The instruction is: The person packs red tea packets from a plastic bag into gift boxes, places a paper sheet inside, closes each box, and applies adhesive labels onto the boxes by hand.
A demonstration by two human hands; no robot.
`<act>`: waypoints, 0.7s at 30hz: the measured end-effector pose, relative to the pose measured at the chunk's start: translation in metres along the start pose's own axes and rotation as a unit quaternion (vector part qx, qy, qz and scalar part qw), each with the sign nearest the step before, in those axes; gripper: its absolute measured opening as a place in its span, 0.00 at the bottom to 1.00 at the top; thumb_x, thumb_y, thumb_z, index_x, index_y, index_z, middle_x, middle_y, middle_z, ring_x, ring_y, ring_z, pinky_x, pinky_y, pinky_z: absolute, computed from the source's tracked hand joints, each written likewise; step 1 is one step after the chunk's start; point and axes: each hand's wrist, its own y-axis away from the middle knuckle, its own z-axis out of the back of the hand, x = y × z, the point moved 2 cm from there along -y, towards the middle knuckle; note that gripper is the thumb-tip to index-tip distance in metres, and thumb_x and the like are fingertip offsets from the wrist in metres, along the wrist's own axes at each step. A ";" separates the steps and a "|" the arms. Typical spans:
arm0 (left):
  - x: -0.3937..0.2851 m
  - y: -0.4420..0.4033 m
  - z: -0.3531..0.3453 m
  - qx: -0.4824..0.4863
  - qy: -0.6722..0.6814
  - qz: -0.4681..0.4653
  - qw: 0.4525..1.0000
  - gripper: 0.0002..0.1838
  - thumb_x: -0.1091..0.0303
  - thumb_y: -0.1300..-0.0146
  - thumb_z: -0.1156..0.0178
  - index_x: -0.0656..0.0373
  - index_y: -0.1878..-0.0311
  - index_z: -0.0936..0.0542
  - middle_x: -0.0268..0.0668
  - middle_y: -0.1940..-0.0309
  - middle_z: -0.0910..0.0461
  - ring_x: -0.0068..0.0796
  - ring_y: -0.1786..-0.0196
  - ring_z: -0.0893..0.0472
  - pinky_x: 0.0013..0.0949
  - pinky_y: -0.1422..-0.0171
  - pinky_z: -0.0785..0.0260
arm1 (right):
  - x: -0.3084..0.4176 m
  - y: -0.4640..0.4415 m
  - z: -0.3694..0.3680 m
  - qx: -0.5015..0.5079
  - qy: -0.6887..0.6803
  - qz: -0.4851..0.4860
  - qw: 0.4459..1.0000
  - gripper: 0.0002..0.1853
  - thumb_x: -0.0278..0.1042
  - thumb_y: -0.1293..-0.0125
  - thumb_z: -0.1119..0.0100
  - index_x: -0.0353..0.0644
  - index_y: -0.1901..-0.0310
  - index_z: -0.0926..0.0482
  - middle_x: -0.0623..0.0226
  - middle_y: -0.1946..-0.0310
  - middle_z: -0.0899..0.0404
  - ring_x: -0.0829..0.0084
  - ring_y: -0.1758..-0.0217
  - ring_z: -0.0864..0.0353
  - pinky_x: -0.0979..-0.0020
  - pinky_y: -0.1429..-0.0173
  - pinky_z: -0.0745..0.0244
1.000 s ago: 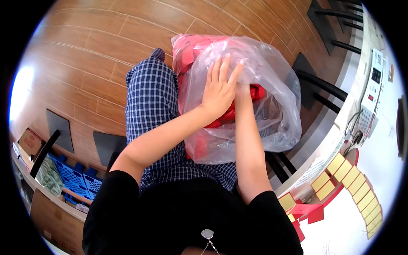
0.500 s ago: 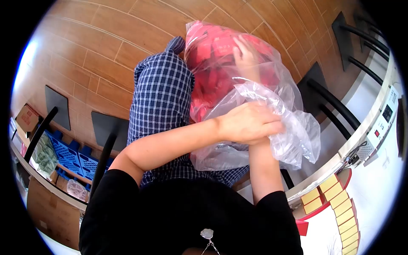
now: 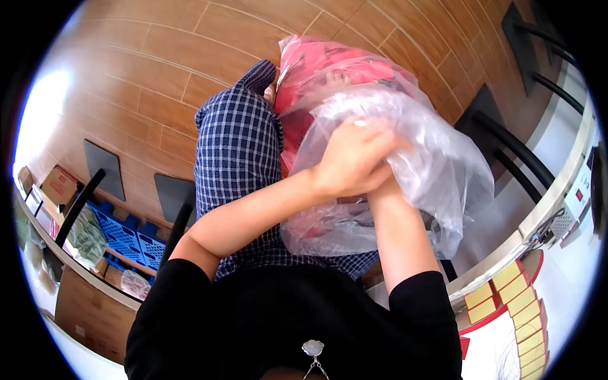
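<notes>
A large clear plastic bag point(image 3: 437, 152) full of red packets point(image 3: 339, 58) stands on the floor in front of me. My left hand point(image 3: 358, 155) is closed on the bag's gathered rim, just above my right forearm. Inside the bag is my right hand point(image 3: 339, 80), reaching to the far side. Its fingertips show through the plastic, apart and lying over the red packets; the palm and wrist are hidden by folds of the bag.
My leg in checked trousers point(image 3: 237, 152) is left of the bag. Black table legs point(image 3: 516, 149) on flat bases stand on both sides. Blue crates point(image 3: 123, 231) and cardboard boxes point(image 3: 60, 185) are at left. Yellow boxes point(image 3: 506, 275) lie on the white table at right.
My left hand has moved up and slightly left, drawing the bag's rim farther over my right arm. My right hand has shifted left inside the bag and is more covered by plastic.
</notes>
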 end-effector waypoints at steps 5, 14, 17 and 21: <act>0.029 -0.008 0.007 -0.013 -0.106 0.088 0.990 0.19 0.79 0.55 0.43 0.51 0.57 0.20 0.38 0.66 0.25 0.43 0.58 0.24 0.43 0.55 0.36 | 0.030 0.067 -0.047 0.086 -0.051 0.010 0.995 0.39 0.70 0.45 0.45 0.54 0.36 0.28 0.55 0.33 0.33 0.50 0.28 0.41 0.43 0.28 0.51; 0.083 0.022 -0.007 0.062 -0.336 0.098 0.935 0.38 0.79 0.51 0.42 0.62 0.32 0.38 0.51 0.46 0.31 0.53 0.43 0.31 0.49 0.41 0.36 | 0.024 0.257 -0.173 0.120 -0.277 -0.161 0.940 0.51 0.63 0.60 0.28 0.60 0.30 0.36 0.48 0.34 0.37 0.42 0.31 0.41 0.41 0.37 0.34; 0.076 0.031 -0.018 0.060 -0.308 0.039 0.949 0.45 0.74 0.47 0.36 0.68 0.28 0.49 0.59 0.38 0.39 0.59 0.37 0.36 0.51 0.32 0.42 | 0.022 0.256 -0.164 0.105 -0.296 -0.214 0.925 0.48 0.59 0.57 0.28 0.52 0.33 0.36 0.51 0.38 0.32 0.45 0.36 0.36 0.47 0.37 0.32; 0.043 0.035 -0.011 0.004 -0.275 -0.017 0.961 0.46 0.72 0.45 0.36 0.69 0.27 0.52 0.60 0.35 0.43 0.61 0.34 0.40 0.52 0.28 0.46 | 0.021 0.263 -0.186 -0.033 -0.521 -0.246 0.817 0.31 0.41 0.49 0.34 0.45 0.42 0.30 0.48 0.49 0.22 0.51 0.48 0.23 0.60 0.40 0.28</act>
